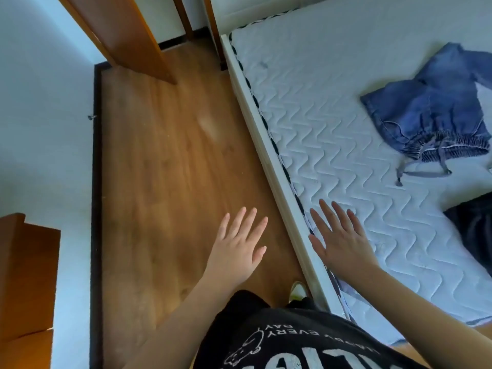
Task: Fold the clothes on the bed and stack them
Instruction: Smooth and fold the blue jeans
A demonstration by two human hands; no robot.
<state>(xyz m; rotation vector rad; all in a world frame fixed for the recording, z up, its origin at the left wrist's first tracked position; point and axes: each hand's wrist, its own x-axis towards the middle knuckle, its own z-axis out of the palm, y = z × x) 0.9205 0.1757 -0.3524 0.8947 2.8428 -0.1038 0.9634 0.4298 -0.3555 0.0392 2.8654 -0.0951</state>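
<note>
On the bed (332, 107), denim shorts (436, 115) lie crumpled and a dark garment (474, 233) sits at the right edge — nothing looks folded or stacked yet. Both hands — left (237, 249), right (340, 241) — hover spread flat, holding nothing.

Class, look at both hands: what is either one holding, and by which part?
Nothing is held. The left hand and right hand are open, fingers spread.

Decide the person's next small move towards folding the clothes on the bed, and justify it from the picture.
Probably reach the right hand to the blue denim garment: both hands are open and empty, and it lies crumpled on the mattress.
</note>
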